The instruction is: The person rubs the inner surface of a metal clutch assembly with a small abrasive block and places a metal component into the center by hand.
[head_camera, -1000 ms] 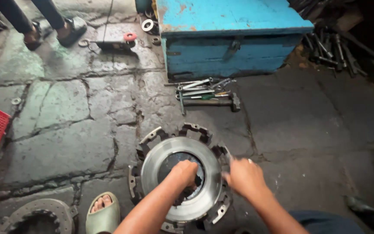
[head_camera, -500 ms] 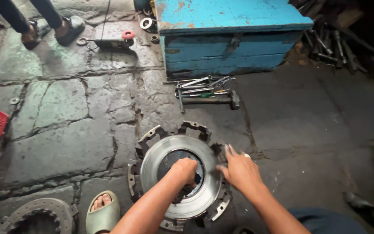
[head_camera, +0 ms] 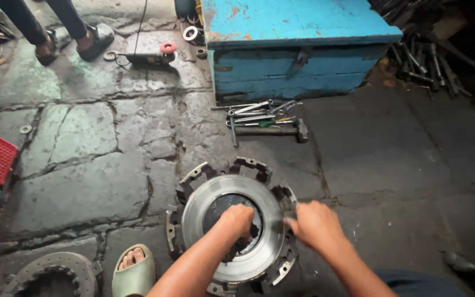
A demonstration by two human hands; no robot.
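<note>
Your left hand (head_camera: pixel 237 219) is curled into the centre hole of the shiny metal ring (head_camera: pixel 232 234) and grips its inner edge. Your right hand (head_camera: pixel 315 224) is closed loosely on the ring's right rim; what its fingers hold, I cannot tell. The ring lies flat on the dark toothed housing (head_camera: pixel 248 166) on the stone floor (head_camera: pixel 83 181), just in front of you. It looks seated but not fastened, I judge; the wrenches (head_camera: pixel 257 113) and hammer (head_camera: pixel 273 131) lie untouched beside the blue box (head_camera: pixel 298 49).
</note>
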